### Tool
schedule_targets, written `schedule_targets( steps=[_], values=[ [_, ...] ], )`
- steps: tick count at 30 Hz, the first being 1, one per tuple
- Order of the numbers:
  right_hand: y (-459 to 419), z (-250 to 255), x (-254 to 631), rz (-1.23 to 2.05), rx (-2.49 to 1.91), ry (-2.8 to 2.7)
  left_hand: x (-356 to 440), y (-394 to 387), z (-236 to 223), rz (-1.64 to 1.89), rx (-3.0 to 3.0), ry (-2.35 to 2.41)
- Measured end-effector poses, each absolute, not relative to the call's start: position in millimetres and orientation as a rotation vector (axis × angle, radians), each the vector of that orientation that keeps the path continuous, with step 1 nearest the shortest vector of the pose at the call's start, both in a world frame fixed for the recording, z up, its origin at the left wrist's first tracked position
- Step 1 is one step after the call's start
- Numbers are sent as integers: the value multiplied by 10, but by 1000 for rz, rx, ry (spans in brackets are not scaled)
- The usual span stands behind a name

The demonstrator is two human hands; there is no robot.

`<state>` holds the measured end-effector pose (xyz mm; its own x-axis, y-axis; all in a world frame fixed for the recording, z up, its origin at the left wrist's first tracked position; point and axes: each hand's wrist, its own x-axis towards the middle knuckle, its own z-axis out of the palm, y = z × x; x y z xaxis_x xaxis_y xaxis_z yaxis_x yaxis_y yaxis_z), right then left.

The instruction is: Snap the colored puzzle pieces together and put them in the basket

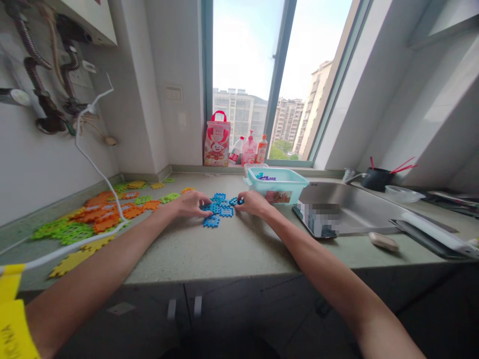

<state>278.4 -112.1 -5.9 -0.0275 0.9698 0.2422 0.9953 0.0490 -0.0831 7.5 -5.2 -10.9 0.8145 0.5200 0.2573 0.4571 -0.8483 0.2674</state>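
Observation:
Several blue interlocking puzzle tiles (219, 208) lie in a small cluster on the grey-green counter (224, 249). My left hand (191, 203) rests palm down on the cluster's left side, fingers curled over the tiles. My right hand (252, 202) sits at the cluster's right side, fingers curled and pinching the edge of a blue tile. Just behind my right hand stands a light teal plastic bin (277, 185) with purple and blue pieces inside.
Orange, green and yellow tiles (101, 212) are spread over the counter's left part, crossed by a white cable (97, 169). A steel sink (348, 209) lies to the right, with a phone (318, 222) on its edge. A red gift bag (217, 139) and bottles (250, 149) stand on the windowsill.

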Motion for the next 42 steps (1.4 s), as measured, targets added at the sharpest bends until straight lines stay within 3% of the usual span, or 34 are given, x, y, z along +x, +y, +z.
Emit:
schedule_targets(
  steps=[6,13,21,36,42],
  values=[
    [-1157,14,2799,-254,-1805,-2013,70,-86,-65,474,2829,784],
    [-1132,-51,2802,207,-1241,-2295,40,-36,-94,460,2791,739],
    [-1105,-114,2785,289,-1277,-2370,63,-21,-131,496,2792,734],
    [-1165,-66,2774,135,-1318,-2367,74,-86,-73,483,2786,713],
    [-953,-211,2858,-30,-1275,-2087,102,-105,-85,464,2755,707]
  ],
)
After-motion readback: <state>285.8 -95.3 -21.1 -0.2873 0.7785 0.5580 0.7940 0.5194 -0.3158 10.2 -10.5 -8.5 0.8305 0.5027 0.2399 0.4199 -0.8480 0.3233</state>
